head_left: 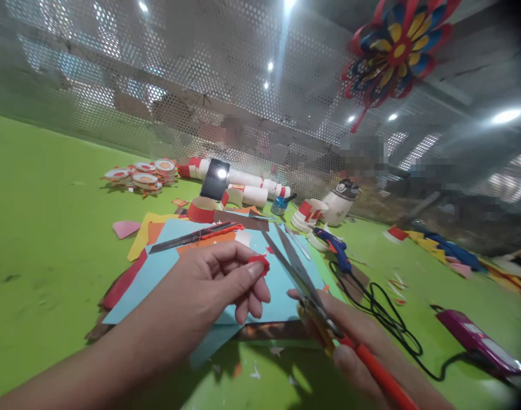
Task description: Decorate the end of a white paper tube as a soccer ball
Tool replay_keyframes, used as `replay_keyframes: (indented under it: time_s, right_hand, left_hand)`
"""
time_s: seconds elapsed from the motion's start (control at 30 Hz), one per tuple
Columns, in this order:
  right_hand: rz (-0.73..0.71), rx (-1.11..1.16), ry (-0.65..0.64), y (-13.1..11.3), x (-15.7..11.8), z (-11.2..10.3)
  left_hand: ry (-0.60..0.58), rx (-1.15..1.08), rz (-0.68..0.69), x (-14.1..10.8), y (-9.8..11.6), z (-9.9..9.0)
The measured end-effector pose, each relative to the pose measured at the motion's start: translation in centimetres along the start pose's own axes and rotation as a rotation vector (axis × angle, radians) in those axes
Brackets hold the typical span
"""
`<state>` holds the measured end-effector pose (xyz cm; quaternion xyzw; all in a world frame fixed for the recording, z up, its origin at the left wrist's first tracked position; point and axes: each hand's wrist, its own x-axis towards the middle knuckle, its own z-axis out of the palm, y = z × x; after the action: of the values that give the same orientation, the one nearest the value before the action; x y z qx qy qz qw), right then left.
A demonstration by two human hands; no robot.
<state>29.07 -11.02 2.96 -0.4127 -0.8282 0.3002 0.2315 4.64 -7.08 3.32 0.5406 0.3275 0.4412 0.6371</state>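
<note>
My left hand (226, 276) pinches a small piece of red paper (260, 263) between thumb and forefinger, above the stacked sheets. In my right hand (349, 336) is a pair of scissors (305, 273) with red handles, its blades parted a little and pointing up and away. The red paper is left of the blades, apart from them. Beneath both hands lies a stack of coloured paper (158, 296), light blue on top. A long dark strip-like tool (187, 237) and a red strip rest on the sheets. Tiny paper scraps (255, 373) lie in front of the stack.
A blue glue gun (335, 247) lies to the right, its black cord looping to a purple power strip (478, 339). Behind the stack stand red-and-white paper rings (202, 209), a blue bottle (279, 206), a phone (215, 179) and white paper tubes. Stacked paper discs (144, 177) sit back left.
</note>
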Motion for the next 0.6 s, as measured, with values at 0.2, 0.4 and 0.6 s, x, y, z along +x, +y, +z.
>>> replay_keyframes:
  time_s: [0.2, 0.4, 0.6]
  right_hand:
    - [-0.027, 0.101, 0.008, -1.1, 0.5, 0.9]
    - [-0.046, 0.051, 0.004, -0.7, 0.6, 1.1]
    - [-0.050, 0.033, 0.028, -0.6, 0.5, 1.2]
  left_hand:
    - [-0.006, -0.055, 0.015, -0.1, -0.4, 0.1]
    - [-0.039, -0.099, -0.004, -0.1, -0.4, 0.2]
    - [-0.051, -0.133, 0.003, 0.0, -0.4, 0.0]
